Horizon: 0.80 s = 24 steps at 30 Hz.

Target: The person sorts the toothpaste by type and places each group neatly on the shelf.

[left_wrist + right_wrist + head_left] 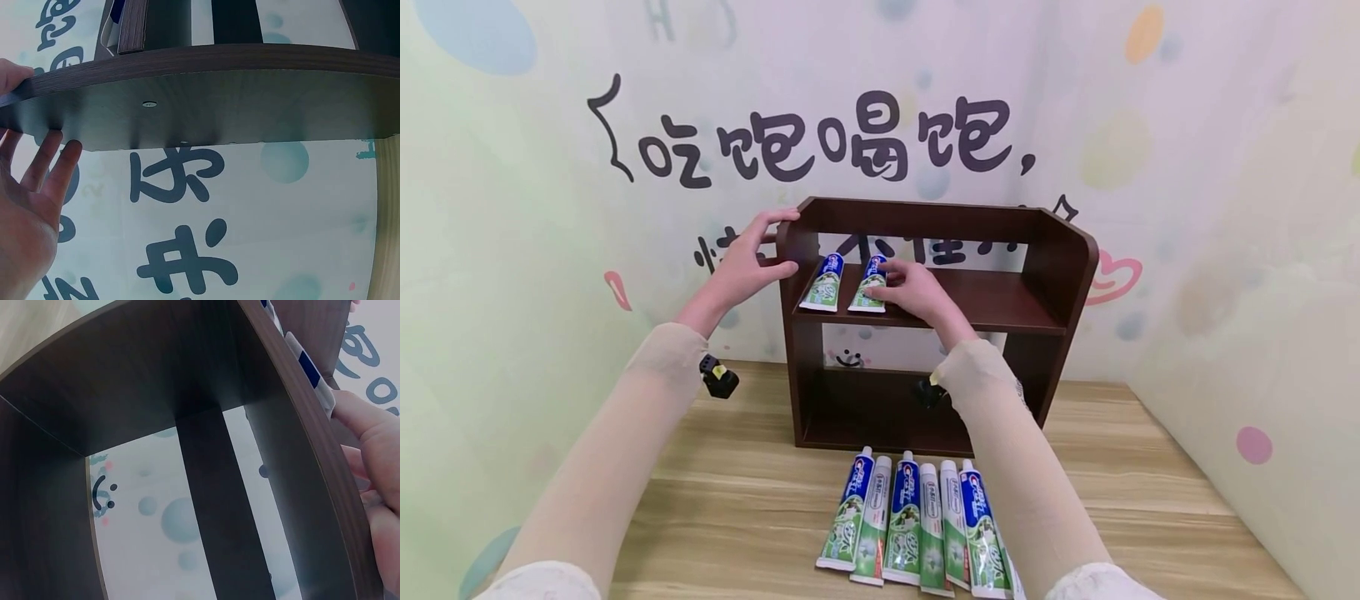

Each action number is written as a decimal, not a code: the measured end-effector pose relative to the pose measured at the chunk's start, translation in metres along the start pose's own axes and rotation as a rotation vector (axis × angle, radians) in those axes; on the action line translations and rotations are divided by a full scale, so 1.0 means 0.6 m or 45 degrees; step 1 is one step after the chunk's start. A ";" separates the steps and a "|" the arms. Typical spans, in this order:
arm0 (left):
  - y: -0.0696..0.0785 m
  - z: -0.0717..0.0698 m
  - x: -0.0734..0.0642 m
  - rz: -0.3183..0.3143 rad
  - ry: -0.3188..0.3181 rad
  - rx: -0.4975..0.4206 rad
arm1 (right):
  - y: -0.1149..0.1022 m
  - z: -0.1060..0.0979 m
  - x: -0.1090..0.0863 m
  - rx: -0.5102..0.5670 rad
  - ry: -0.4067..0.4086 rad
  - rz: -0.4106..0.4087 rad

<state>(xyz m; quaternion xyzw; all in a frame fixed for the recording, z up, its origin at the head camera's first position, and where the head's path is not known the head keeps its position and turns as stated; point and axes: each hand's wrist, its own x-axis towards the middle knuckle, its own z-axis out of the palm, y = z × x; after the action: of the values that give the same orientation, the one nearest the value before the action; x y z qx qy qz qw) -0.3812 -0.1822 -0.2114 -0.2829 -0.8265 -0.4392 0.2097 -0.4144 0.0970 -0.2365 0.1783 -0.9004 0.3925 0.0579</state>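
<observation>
A dark brown two-tier shelf [925, 321] stands against the wall. My left hand [741, 262] holds its left side panel near the top; in the left wrist view that hand's fingers [53, 165] lie along the panel's outer face, the thumb at its edge. On the upper tier, my right hand [917, 290] pinches a blue, white and green Crest toothpaste tube [867, 292], which lies with its wide crimped end toward the front edge. A similar tube [823, 283] lies to its left, a small gap between them. The right wrist view shows only a sliver of the held tube [312, 372].
In front of the shelf, several toothpaste tubes [904, 529] lie side by side on the wood-grain table [737, 500], blue-green ones among white-green ones. My right forearm covers part of the rightmost tubes. Printed walls [1210, 208] enclose the table at the back and sides.
</observation>
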 end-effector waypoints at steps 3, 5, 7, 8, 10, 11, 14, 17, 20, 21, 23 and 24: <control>0.022 -0.002 -0.009 -0.014 -0.007 -0.007 | -0.001 0.002 -0.001 -0.009 0.008 -0.008; 0.034 -0.003 -0.014 -0.019 -0.009 -0.013 | -0.001 0.002 -0.001 -0.006 0.002 -0.010; 0.039 -0.004 -0.017 -0.021 -0.011 -0.010 | -0.001 0.001 -0.002 0.009 -0.018 -0.018; 0.040 -0.004 -0.018 -0.021 -0.012 -0.009 | 0.000 0.001 -0.002 0.017 -0.030 -0.024; 0.042 -0.003 -0.018 -0.024 -0.016 -0.006 | 0.001 -0.001 -0.003 0.033 -0.064 -0.039; 0.042 -0.003 -0.019 -0.026 -0.018 -0.006 | 0.001 -0.003 -0.004 0.037 -0.082 -0.046; 0.041 -0.002 -0.018 -0.028 -0.023 -0.007 | 0.002 -0.009 -0.007 0.057 -0.134 -0.055; 0.040 -0.002 -0.017 -0.026 -0.025 -0.010 | 0.004 -0.014 -0.009 0.066 -0.187 -0.064; 0.040 -0.003 -0.016 -0.023 -0.025 -0.012 | 0.003 -0.019 -0.011 0.071 -0.229 -0.070; 0.040 -0.003 -0.016 -0.022 -0.025 -0.013 | 0.002 -0.020 -0.012 0.067 -0.238 -0.073; 0.041 -0.004 -0.016 -0.018 -0.024 -0.009 | 0.000 -0.022 -0.014 0.064 -0.247 -0.075; 0.041 -0.005 -0.017 -0.017 -0.022 -0.007 | -0.002 -0.023 -0.014 0.061 -0.251 -0.080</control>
<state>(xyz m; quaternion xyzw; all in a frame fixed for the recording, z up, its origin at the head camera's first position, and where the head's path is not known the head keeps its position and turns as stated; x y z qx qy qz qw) -0.3575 -0.1761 -0.2009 -0.2817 -0.8290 -0.4403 0.1989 -0.4066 0.1089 -0.2284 0.2456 -0.8861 0.3925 -0.0231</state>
